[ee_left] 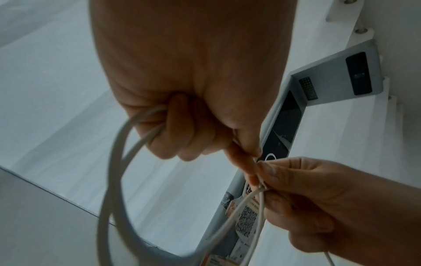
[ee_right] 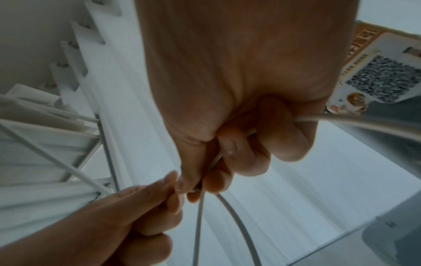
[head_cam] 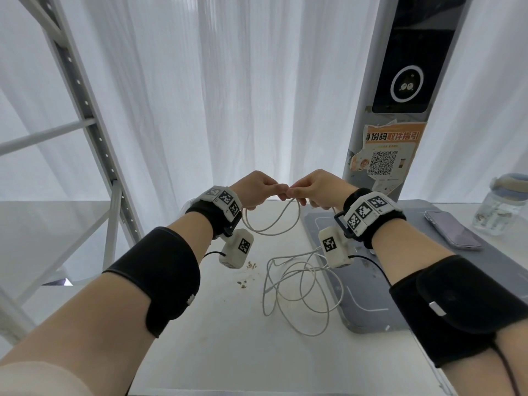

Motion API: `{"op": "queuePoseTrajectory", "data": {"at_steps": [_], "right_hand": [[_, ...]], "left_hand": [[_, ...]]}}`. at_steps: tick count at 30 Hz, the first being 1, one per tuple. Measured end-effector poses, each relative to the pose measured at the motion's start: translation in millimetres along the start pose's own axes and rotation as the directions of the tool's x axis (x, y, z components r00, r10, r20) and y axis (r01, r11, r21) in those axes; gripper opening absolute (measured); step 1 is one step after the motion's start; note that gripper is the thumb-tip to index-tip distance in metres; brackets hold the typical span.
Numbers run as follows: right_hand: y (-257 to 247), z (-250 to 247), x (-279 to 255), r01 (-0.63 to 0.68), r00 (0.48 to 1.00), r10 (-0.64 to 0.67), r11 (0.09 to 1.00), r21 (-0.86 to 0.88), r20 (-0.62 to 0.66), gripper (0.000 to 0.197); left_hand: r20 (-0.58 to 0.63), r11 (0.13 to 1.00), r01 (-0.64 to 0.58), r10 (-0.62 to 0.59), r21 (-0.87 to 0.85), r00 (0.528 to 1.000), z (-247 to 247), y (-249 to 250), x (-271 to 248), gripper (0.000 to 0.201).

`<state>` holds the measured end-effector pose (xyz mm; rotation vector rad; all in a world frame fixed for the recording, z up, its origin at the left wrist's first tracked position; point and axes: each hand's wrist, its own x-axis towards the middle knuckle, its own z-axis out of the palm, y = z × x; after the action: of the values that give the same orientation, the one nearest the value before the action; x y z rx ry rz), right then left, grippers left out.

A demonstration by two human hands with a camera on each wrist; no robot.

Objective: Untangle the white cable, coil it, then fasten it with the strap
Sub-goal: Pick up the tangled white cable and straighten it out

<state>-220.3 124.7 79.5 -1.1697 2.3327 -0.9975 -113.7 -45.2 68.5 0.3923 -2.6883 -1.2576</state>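
Two hands meet above the bench (head_cam: 217, 352) | left hand (head_cam: 255, 186) and right hand (head_cam: 315, 187) pinch white cable (head_cam: 297, 292) between curled fingers | remainder tangled on bench below | likely light, limp, slick; grip near loops.

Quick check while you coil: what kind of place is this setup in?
Probably a makeshift recording station in a parcel pick-up or storage room. A grey kiosk column carries a QR-code sticker, white metal racking stands on the left, and white curtains screen off the white table.
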Motion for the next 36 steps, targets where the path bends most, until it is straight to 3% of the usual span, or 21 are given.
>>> {"op": "queuePoseTrajectory", "data": {"at_steps": [5,8,14,19,22,24,26,28,31,33,36], "right_hand": [[9,-2,4,-0.038,0.994,0.057,0.980,0.195,-0.090,0.022],[12,0,6,-0.048,0.983,0.112,0.923,0.383,-0.148,0.017],[11,6,7,-0.064,0.952,0.222,0.819,0.570,-0.212,0.017],[13,5,6,-0.067,0.941,0.201,0.899,0.432,-0.272,0.017],[13,2,5,-0.071,0.949,0.136,0.971,0.229,-0.286,0.025],[10,1,5,-0.050,0.963,0.066,0.996,0.067,-0.263,0.024],[6,2,6,-0.024,0.978,0.013,0.998,-0.050,-0.209,0.018],[2,4,7,-0.003,0.986,-0.014,0.995,-0.098,-0.168,0.020],[-4,4,7,0.048,0.987,-0.069,0.989,-0.141,-0.146,0.022],[-6,2,5,0.103,0.982,-0.122,0.986,-0.134,-0.142,0.018],[-5,1,3,0.156,0.974,-0.169,0.983,-0.094,-0.151,0.017]], "left_hand": [[-0.184,0.973,-0.017,-0.026,-0.228,0.983,-3,-5,1,0.037],[-0.259,0.892,-0.024,-0.105,-0.452,0.960,-2,-6,0,0.037],[-0.232,0.735,-0.040,-0.161,-0.677,0.959,6,-2,-1,0.034],[-0.340,0.843,-0.064,-0.145,-0.534,0.929,3,1,3,0.042],[-0.399,0.922,-0.074,-0.092,-0.381,0.912,-1,0,4,0.058],[-0.425,0.959,-0.117,-0.003,-0.257,0.905,-2,0,6,0.058],[-0.347,0.978,-0.152,0.094,-0.144,0.933,-2,4,9,0.045],[-0.188,0.985,-0.160,0.145,-0.064,0.971,1,10,10,0.033],[0.016,0.997,-0.078,0.078,-0.003,0.997,9,16,8,0.043],[0.012,0.999,-0.009,0.008,0.042,1.000,14,16,6,0.048],[-0.060,1.000,-0.014,0.015,0.009,0.998,15,14,5,0.049]]}}
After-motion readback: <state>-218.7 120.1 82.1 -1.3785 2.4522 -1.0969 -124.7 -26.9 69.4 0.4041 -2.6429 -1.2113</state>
